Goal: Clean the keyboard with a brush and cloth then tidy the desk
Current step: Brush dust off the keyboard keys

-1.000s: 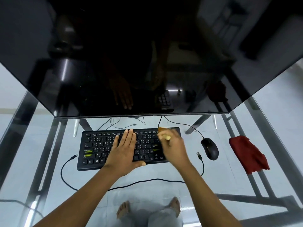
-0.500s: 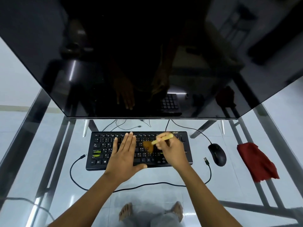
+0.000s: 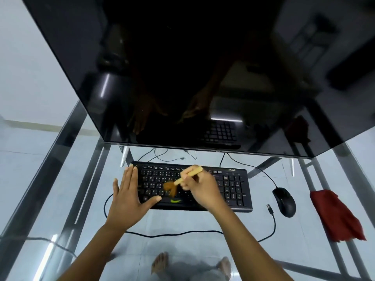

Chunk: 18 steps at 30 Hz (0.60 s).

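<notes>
Your left hand point(image 3: 126, 196) lies flat on the left end of the black rectangular plastic keyboard point(image 3: 233, 185). Its fingers are straight and close together, pointing toward the screen, and the thumb is spread out across the lower keys. It grips nothing.

Your right hand point(image 3: 203, 189) has its fingers curled round the small brush with a pale wooden handle and brown bristles point(image 3: 189, 175) and pinches the handle near its middle. The handle slants up and away from you. The bristle head points down and left, onto the letter keys just beside your left thumb, and it looks blurred.

The keyboard sits on the clear glass desk with a grey metal frame point(image 3: 60, 179), just in front of the large dark glossy monitor point(image 3: 182, 67), whose screen reflects both hands. A yellow-green mark point(image 3: 175, 200) shows near the keyboard's front edge — you cannot tell what it is.

To the right of the keyboard rests the black computer mouse point(image 3: 284, 201). Farther right, near the desk edge, lies the crumpled red cloth point(image 3: 336, 216), well apart from both hands. A thin black cable with a loose plug point(image 3: 269, 207) loops across the glass between keyboard and mouse. Bare feet point(image 3: 160, 262) show through the glass below.
</notes>
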{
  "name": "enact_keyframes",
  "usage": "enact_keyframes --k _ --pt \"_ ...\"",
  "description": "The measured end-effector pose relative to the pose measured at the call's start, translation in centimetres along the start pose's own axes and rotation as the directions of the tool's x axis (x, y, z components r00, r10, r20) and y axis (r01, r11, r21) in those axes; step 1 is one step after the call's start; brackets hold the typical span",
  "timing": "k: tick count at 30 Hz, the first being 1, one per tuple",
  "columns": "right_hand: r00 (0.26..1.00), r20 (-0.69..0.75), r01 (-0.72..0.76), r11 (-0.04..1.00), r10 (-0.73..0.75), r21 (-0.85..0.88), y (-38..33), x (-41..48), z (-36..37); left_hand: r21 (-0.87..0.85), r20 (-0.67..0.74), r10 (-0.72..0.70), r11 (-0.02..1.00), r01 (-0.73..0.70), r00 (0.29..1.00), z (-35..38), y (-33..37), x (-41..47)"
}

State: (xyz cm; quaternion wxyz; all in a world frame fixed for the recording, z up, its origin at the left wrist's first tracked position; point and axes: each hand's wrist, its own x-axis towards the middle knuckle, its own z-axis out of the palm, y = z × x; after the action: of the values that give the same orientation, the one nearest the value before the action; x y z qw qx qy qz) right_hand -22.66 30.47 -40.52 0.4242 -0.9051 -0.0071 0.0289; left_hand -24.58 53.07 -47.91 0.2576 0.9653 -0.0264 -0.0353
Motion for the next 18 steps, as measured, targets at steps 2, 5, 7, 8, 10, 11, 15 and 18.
enact_keyframes --k 2,5,7,8,10,11,15,18 --pt "0.985 -0.171 0.019 1.000 -0.020 -0.009 -0.5 0.6 0.5 -0.072 0.001 0.020 0.997 -0.020 1.000 -0.2 -0.2 -0.2" --pt "0.991 -0.130 0.047 0.997 -0.038 0.063 -1.3 0.8 0.8 -0.197 -0.011 0.005 0.980 -0.007 1.000 -0.7 -0.2 -0.6" --pt "0.993 0.072 0.085 0.993 -0.091 0.075 -1.1 0.9 1.5 -0.198 0.023 -0.002 0.980 0.006 1.000 -1.0 -0.7 -0.8" --pt "0.990 0.095 0.105 0.994 -0.106 0.011 -1.1 0.9 1.6 -0.186 0.036 0.005 0.982 0.002 0.999 -1.1 -0.9 -0.9" --pt "0.994 -0.074 0.075 0.997 -0.076 -0.017 -0.8 1.4 1.9 -0.162 0.037 0.021 0.987 -0.015 0.999 -1.2 -1.6 -1.1" --pt "0.989 -0.142 0.042 0.999 -0.039 0.022 -1.1 1.5 1.8 -0.162 0.031 0.022 0.987 -0.017 0.999 -1.1 -1.9 -1.2" --pt "0.980 0.174 -0.136 0.956 0.093 0.259 -2.1 1.3 3.1 -0.123 0.025 0.042 0.992 -0.039 0.999 -0.8 -2.5 -1.6" --pt "0.996 -0.029 -0.084 0.987 0.089 0.137 -2.4 1.4 3.4 -0.115 0.011 0.061 0.992 -0.059 0.998 -0.8 -2.5 -1.6"
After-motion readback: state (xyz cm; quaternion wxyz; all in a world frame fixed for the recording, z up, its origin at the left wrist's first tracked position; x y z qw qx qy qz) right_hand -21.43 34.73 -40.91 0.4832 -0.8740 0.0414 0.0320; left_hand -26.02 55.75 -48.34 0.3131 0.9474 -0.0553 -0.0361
